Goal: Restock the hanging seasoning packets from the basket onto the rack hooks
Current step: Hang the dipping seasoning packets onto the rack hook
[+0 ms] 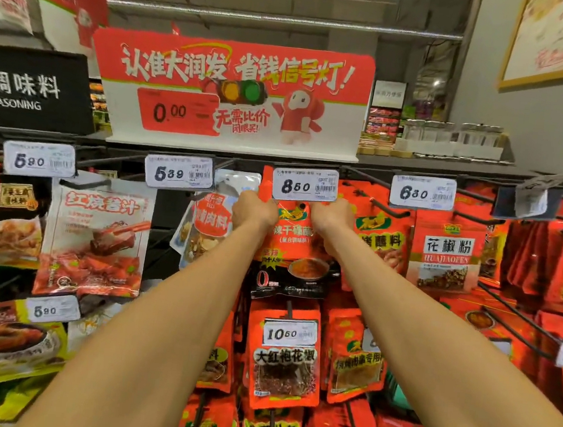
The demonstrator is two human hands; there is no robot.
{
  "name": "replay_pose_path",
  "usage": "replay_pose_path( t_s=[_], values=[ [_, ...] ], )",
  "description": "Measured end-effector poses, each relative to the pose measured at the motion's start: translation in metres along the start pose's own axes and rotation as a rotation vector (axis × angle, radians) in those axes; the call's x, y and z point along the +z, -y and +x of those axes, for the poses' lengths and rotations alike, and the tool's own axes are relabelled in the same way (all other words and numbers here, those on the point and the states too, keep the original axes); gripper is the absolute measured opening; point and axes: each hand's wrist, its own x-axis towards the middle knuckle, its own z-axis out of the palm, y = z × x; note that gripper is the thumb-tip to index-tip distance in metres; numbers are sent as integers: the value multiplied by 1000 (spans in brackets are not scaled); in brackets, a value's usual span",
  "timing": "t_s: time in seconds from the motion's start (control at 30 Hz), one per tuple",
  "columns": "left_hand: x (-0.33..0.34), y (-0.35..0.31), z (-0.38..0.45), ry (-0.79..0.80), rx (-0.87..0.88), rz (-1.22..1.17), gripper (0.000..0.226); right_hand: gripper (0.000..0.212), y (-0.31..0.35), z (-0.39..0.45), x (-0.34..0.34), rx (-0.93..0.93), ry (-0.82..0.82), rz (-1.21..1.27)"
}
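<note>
Both arms are reaching up to the rack, just under the 8.50 price tag [305, 184]. The left hand [254, 210] is gripping the upper left edge of a red-and-black seasoning packet [292, 252], and the right hand [333, 218] is pinching its upper right corner. The fingertips are hiding behind the packet, and the tag is covering the hook, so I cannot tell whether it is hanging yet. Below the tag, a 10.50 label [290, 333] is partly covering another red packet [284, 368].
</note>
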Motion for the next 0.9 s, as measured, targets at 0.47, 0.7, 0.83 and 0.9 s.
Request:
replay_pose_path(
  t_s=[0.47,0.7,0.83,0.9],
  values=[
    [-71,46,-66,177,203,-226,12,14,-36,-93,-59,-126,-25,211],
    [-58,55,-147,548,9,-517,18,23,-95,-140,-119,95,152,486],
    [-22,86,-204,639,-108,-543,19,23,-166,-175,-165,195,96,474],
    [0,113,-234,668,-194,-518,20,23,-210,-198,-188,293,72,437]
  ],
)
